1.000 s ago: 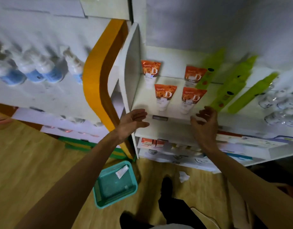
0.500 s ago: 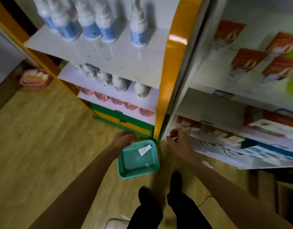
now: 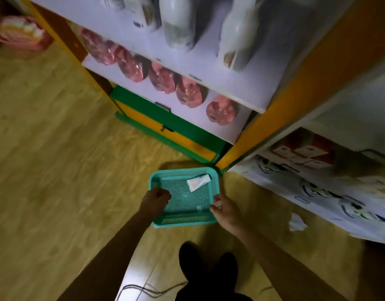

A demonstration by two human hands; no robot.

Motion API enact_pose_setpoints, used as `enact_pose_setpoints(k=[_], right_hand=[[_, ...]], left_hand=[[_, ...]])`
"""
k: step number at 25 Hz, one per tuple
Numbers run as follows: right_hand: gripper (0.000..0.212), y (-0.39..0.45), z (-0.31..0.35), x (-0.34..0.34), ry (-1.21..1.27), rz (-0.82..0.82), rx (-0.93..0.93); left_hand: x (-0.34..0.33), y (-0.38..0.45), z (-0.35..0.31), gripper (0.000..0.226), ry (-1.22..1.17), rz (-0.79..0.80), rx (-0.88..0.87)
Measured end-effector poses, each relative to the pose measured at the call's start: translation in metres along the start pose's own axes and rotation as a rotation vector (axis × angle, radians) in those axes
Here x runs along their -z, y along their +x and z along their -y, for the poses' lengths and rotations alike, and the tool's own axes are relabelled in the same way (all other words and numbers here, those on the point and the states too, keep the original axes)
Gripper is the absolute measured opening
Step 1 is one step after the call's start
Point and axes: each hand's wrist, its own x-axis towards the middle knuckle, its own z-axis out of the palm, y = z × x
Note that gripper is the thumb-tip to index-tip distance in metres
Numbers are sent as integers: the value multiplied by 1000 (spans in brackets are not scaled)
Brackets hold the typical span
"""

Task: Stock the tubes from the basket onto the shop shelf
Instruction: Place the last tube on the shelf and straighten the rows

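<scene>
A teal mesh basket [image 3: 182,220] sits on the wooden floor by the foot of the shelving. One white tube [image 3: 198,181] with orange print lies flat in its far right corner. My left hand [image 3: 154,202] is curled over the basket's left rim, fingers closed on it. Opposite it, my right hand [image 3: 225,211] pinches the right rim. The white shop shelf [image 3: 330,105] rises at the right; its upper level with the orange tubes is out of view.
Pink round packs [image 3: 188,93] and white bottles [image 3: 178,22] fill the orange-framed shelves behind the basket. Boxes [image 3: 300,152] lie on the low right shelf. A paper scrap [image 3: 296,222], a cable [image 3: 143,292] and my dark shoes [image 3: 206,263] are on the floor.
My view dropped from the shelf of orange tubes to the floor. Both hands came down from shelf height and closed on the basket's two side rims.
</scene>
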Motion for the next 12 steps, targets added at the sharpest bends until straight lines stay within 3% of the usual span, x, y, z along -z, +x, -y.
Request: enact_pose_setpoints(k=[5, 8, 12], right_hand=[[47, 127, -59, -65, -195, 44, 113], [55, 194, -93, -93, -264, -18, 128], [62, 270, -131, -110, -312, -98, 145]], left_hand=[[-79, 134, 75, 39, 70, -7, -52], [-122, 204, 113, 39, 57, -42, -69], [-155, 282, 152, 61, -50, -107, 1]])
